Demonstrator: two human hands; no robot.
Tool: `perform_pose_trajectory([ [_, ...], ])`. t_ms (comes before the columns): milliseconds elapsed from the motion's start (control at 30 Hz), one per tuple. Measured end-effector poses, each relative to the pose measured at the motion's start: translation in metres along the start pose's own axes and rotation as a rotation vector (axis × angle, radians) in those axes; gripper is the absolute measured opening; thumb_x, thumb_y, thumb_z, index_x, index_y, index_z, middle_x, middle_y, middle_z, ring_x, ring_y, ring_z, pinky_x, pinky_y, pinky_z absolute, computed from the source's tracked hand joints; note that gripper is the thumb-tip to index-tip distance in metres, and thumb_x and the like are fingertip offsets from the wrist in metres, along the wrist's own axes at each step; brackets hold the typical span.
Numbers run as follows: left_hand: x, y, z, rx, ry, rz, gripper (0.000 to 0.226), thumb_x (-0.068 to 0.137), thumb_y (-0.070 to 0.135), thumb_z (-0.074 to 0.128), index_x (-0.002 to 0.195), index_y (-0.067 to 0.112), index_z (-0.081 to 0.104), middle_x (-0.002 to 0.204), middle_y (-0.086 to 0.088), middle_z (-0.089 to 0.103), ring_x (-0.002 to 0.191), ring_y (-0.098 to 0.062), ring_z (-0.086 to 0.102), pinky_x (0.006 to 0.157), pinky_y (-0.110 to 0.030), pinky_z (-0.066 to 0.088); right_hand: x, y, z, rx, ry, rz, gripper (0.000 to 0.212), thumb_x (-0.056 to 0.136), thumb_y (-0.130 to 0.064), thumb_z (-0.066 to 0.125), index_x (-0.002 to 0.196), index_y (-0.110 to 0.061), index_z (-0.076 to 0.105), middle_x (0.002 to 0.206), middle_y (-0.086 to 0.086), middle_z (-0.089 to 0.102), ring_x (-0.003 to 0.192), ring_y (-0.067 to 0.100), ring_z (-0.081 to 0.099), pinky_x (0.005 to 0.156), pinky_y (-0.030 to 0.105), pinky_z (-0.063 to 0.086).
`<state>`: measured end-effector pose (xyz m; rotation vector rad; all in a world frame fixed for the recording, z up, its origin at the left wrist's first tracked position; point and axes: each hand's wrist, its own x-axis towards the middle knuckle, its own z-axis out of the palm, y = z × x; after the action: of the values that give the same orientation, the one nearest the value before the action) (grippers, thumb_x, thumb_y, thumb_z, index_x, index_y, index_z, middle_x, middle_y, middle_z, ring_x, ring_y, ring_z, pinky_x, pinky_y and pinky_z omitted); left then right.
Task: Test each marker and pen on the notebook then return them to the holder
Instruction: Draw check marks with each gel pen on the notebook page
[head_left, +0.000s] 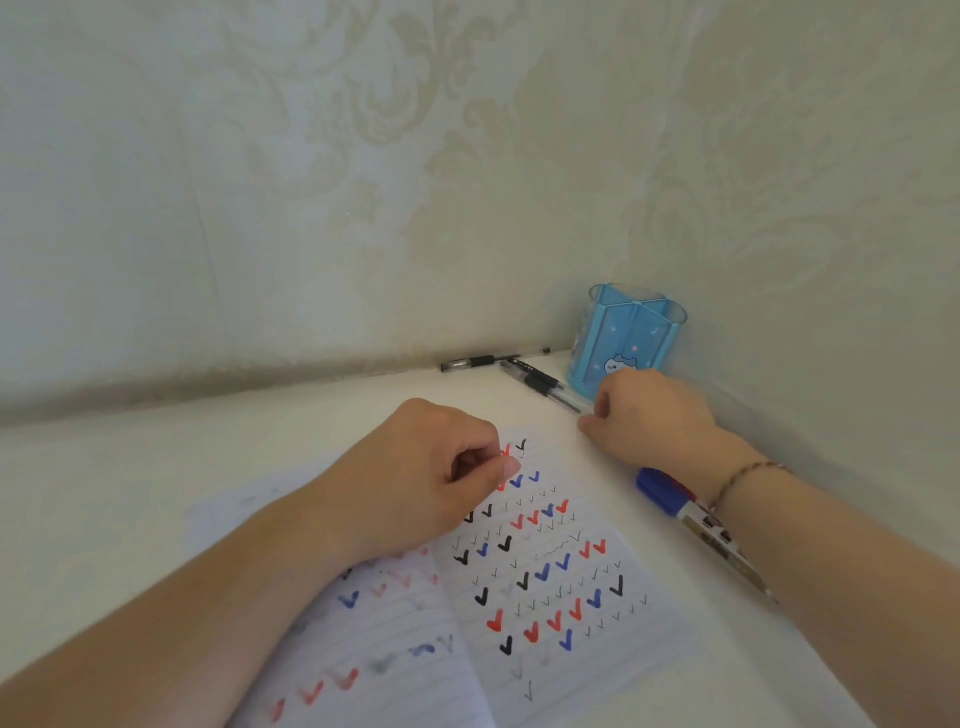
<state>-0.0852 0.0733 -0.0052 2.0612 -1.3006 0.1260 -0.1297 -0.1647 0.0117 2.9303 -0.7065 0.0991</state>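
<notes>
Evidently the right hand (655, 415) pinches the near end of a clear gel pen (548, 387) lying beside the blue holder (628, 338), light, stiff and slick, best gripped mid-barrel, while the left hand (431, 480) rests loosely curled, seemingly holding nothing, on the notebook (571, 597).

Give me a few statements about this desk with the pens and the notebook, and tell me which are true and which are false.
1. The blue holder stands upright in the corner by the wall. True.
2. The holder is full of pens. False: no pens show in it; two black pens lie on the desk beside it.
3. The right hand touches the end of a clear pen lying near the holder. True.
4. The notebook page is blank. False: it carries rows of red, blue and black check marks.
5. A blue-capped marker lies partly under the right wrist. True.
6. The left hand is off the notebook. False: it rests on the page.
</notes>
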Motion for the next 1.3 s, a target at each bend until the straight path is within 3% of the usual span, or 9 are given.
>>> perform_pose_trajectory([
  [200,0.000,-0.003,0.001,-0.002,0.062,0.033,0.010,0.092,0.037,0.061,0.091,0.030,0.068,0.083,0.017,0.063,0.081,-0.006,0.058,0.069,-0.015,0.043,-0.020,-0.010,-0.017,-0.016,0.129,-0.050,0.027,0.094,-0.045,0.048,0.096,-0.023,0.064,0.098,0.000,0.065,0.084,0.023,0.062,0.065,0.030,0.047],
  [267,0.000,-0.004,0.001,0.070,0.159,0.070,0.028,0.091,0.044,0.058,0.113,0.027,0.065,0.111,0.017,0.060,0.106,-0.001,0.053,0.089,-0.020,0.043,-0.043,-0.010,-0.028,0.082,0.252,-0.114,0.024,0.093,-0.047,0.047,0.092,-0.028,0.062,0.100,-0.006,0.059,0.082,0.022,0.061,0.064,0.031,0.046],
  [367,0.003,-0.003,-0.006,0.344,0.273,0.183,0.049,0.095,0.051,0.045,0.128,0.017,0.058,0.136,0.001,0.052,0.124,-0.023,0.042,0.106,-0.037,0.035,-0.087,-0.006,-0.041,0.414,0.379,-0.282,0.018,0.086,-0.049,0.053,0.083,-0.034,0.061,0.099,-0.014,0.054,0.075,0.013,0.058,0.063,0.031,0.048],
  [467,0.001,0.003,-0.011,0.391,0.252,0.231,0.049,0.100,0.050,0.031,0.107,0.017,0.066,0.104,0.004,0.065,0.096,-0.023,0.055,0.083,-0.044,0.045,-0.109,-0.006,-0.042,1.083,0.397,-0.283,0.017,0.082,-0.043,0.069,0.076,-0.028,0.066,0.076,-0.009,0.062,0.057,0.020,0.050,0.051,0.027,0.041],
  [567,-0.003,0.014,-0.002,0.156,0.095,0.191,0.049,0.099,0.054,0.024,0.093,0.019,0.057,0.069,0.011,0.053,0.062,-0.013,0.049,0.055,-0.035,0.044,-0.114,-0.016,-0.031,1.641,0.248,-0.277,0.016,0.078,-0.036,0.075,0.073,-0.026,0.064,0.060,0.000,0.063,0.047,0.018,0.049,0.042,0.022,0.035],
  [767,-0.008,0.023,0.004,-0.075,-0.232,0.280,0.026,0.101,0.039,0.035,0.100,0.033,0.060,0.057,0.018,0.051,0.044,-0.008,0.042,0.051,-0.010,0.031,-0.120,-0.032,-0.007,1.579,-0.019,-0.398,0.018,0.081,-0.031,0.071,0.071,-0.019,0.063,0.051,0.008,0.062,0.040,0.023,0.054,0.038,0.023,0.038],
  [900,-0.007,0.026,0.006,-0.223,-0.320,0.288,0.027,0.102,0.028,0.039,0.102,0.019,0.064,0.087,0.018,0.072,0.046,-0.007,0.049,0.052,-0.009,0.034,-0.124,-0.029,-0.005,1.642,-0.031,-0.445,0.023,0.086,-0.024,0.067,0.067,-0.014,0.058,0.051,0.008,0.064,0.039,0.026,0.056,0.039,0.026,0.043],
  [1033,-0.008,0.030,0.005,-0.310,-0.349,0.298,0.023,0.100,0.013,0.044,0.098,0.008,0.067,0.092,0.010,0.075,0.056,0.019,0.051,0.058,0.003,0.031,-0.125,-0.029,-0.003,1.649,-0.041,-0.464,0.021,0.085,-0.025,0.068,0.067,-0.018,0.058,0.051,0.009,0.064,0.039,0.027,0.057,0.040,0.027,0.044],
  [1300,-0.008,0.022,0.007,-0.263,-0.310,0.169,0.048,0.095,0.060,0.035,0.101,0.022,0.063,0.056,0.008,0.054,0.045,-0.008,0.036,0.048,-0.015,0.028,-0.123,-0.022,-0.009,1.572,-0.032,-0.421,0.010,0.080,-0.029,0.070,0.077,-0.019,0.067,0.057,0.013,0.067,0.047,0.030,0.063,0.044,0.030,0.047],
])
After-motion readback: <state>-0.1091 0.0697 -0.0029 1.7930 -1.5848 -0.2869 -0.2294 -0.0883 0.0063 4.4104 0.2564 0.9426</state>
